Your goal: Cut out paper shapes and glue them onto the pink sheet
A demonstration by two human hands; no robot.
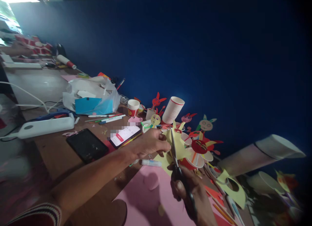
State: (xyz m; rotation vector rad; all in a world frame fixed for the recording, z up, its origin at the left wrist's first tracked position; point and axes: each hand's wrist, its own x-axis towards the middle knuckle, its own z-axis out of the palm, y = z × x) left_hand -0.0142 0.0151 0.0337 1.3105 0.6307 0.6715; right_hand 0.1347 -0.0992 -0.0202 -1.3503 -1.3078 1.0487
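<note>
Along the lower right of my view, the wearer's right hand (pixel 198 191) comes up from the bottom edge, knuckles curled, its fingers wrapped round the black handles of a pair of scissors (pixel 180 177). I read the scissors' long axis as a steep diagonal: handles low and to the right, tips pointing up and slightly left, away from the wearer. Below them a pink paper sheet (pixel 143 200) spreads over the brown table (pixel 52 154).

From the lower left I see the left forearm (pixel 97 180) reach across, a striped cuff (pixel 57 213) at its base. The left hand (pixel 149 143), back upward, pinches pale yellow paper (pixel 181 149) between thumb and fingers. That paper sits above the far edge of the pink sheet, the blades crossing in front; I cannot tell whether they bite into it.

Near the left wrist lie a glue stick (pixel 151 163) and a phone with a lit screen (pixel 125 137). Just beyond the paper, I make out a red cut-out face (pixel 199 147) among paper cups. Farther back, a leaning stack of white cups (pixel 172 110) stands before the blue wall (pixel 170 47).
</note>
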